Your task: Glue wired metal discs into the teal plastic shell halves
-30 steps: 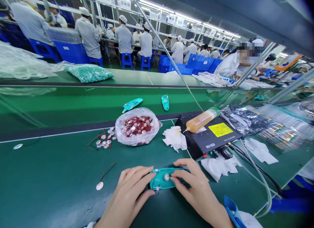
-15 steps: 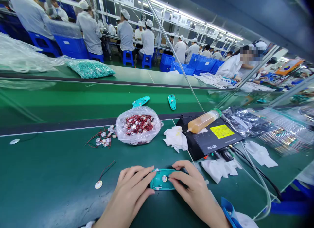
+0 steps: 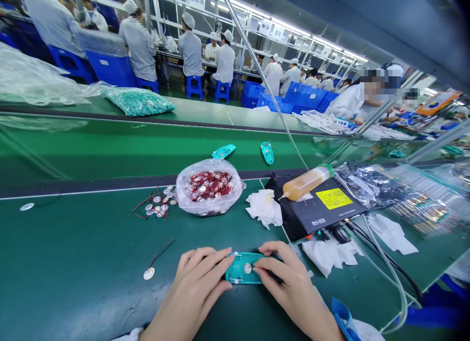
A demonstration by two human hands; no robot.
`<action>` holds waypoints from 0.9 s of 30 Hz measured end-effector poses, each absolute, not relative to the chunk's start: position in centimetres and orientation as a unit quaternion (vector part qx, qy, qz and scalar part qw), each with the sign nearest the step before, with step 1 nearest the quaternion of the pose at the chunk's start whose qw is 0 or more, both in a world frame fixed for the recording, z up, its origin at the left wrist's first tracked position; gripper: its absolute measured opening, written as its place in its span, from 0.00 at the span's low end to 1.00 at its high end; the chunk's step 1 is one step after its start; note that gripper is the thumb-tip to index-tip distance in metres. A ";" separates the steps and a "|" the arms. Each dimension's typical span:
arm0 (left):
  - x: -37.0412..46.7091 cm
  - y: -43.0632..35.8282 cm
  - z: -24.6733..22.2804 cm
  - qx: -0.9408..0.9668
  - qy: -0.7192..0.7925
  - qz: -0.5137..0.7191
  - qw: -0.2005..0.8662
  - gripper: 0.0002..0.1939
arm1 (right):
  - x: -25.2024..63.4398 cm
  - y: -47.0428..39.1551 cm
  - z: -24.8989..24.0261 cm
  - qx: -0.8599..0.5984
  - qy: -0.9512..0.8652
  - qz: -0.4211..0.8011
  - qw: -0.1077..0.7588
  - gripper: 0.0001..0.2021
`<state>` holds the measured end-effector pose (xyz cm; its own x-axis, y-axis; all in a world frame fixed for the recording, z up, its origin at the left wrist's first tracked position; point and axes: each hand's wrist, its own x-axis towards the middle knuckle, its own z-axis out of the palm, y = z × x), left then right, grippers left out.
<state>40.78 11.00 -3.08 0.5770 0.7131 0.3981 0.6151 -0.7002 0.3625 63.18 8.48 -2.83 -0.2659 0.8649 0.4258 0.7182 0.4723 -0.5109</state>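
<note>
A teal plastic shell [image 3: 238,273] lies open side up on the green table, low in the middle of the view. My left hand [image 3: 200,282] grips its left end between fingers and thumb. Inside the shell sits a small round disc [image 3: 247,268]. At the shell's right side, my right hand [image 3: 288,277] has its thumb and index finger pinched beside the disc; the fingertips hide whatever is between them. A single disc with red and black wires [image 3: 149,273] rests to the left of my left hand.
A plastic bag of wired discs [image 3: 211,187] stands beyond my hands, loose discs [image 3: 159,206] left of it. Rightward are crumpled tissue [image 3: 264,207], a black RH-928 box [image 3: 316,209] and an amber syringe [image 3: 306,182]. Teal shells [image 3: 267,153] lie on the green belt [image 3: 147,145].
The teal shells on the belt have shifted to the right. The camera view has moved slightly. Both hands keep nearly the same pose at the shell.
</note>
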 end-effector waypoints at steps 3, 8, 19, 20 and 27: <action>40.8 11.0 -3.1 0.884 0.377 0.258 0.098 0.15 | 63.3 8.5 -3.0 -0.503 -0.789 0.097 0.338 0.07; 40.8 10.9 -3.0 0.885 0.374 0.262 0.091 0.15 | 63.6 8.3 -2.9 -0.512 -0.791 0.082 0.326 0.05; 40.9 10.8 -2.7 0.882 0.380 0.267 0.085 0.14 | 63.2 7.9 -1.8 -0.487 -0.833 0.072 0.252 0.10; 40.9 10.8 -2.8 0.882 0.379 0.266 0.086 0.14 | 63.2 7.8 -1.9 -0.488 -0.833 0.070 0.250 0.10; 40.9 10.8 -2.9 0.881 0.381 0.261 0.098 0.14 | 63.4 7.8 -2.1 -0.486 -0.843 0.079 0.218 0.11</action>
